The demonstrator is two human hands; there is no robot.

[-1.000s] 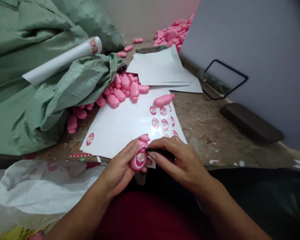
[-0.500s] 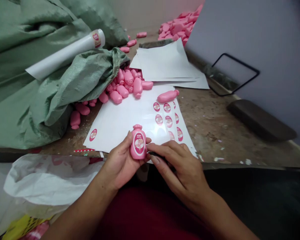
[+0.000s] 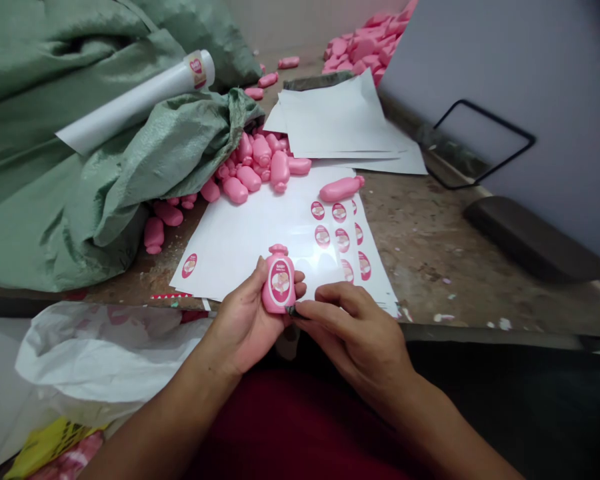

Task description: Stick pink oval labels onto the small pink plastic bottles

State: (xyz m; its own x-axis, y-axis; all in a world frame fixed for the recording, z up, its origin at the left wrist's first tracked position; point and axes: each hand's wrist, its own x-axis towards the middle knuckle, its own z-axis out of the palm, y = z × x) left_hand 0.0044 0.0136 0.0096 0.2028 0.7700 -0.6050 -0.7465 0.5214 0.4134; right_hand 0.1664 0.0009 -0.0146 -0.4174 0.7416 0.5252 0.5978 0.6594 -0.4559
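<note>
Near the table's front edge, my left hand (image 3: 247, 323) is wrapped round a small pink bottle (image 3: 279, 283), upright with an oval label facing up. My right hand (image 3: 353, 327) pinches a small dark object (image 3: 292, 311) against the bottle's lower right side; most of it is hidden by the fingers. Beyond the hands lie white sticker sheets (image 3: 250, 230) with oval pink labels, mostly along their right side. One pink bottle (image 3: 340, 189) lies on its side on the sheets.
A green sack (image 3: 180, 147) at the left spills pink bottles, with a white roll (image 3: 135, 103) on it. Blank papers (image 3: 335, 120), a pink pile (image 3: 365, 47) and a black wire frame (image 3: 505, 123) stand farther back. A white bag (image 3: 100, 360) hangs front left.
My right fingers and the dark object have moved down to the bottle's lower right corner. The whole view has shifted slightly; the left hand still holds the bottle.
</note>
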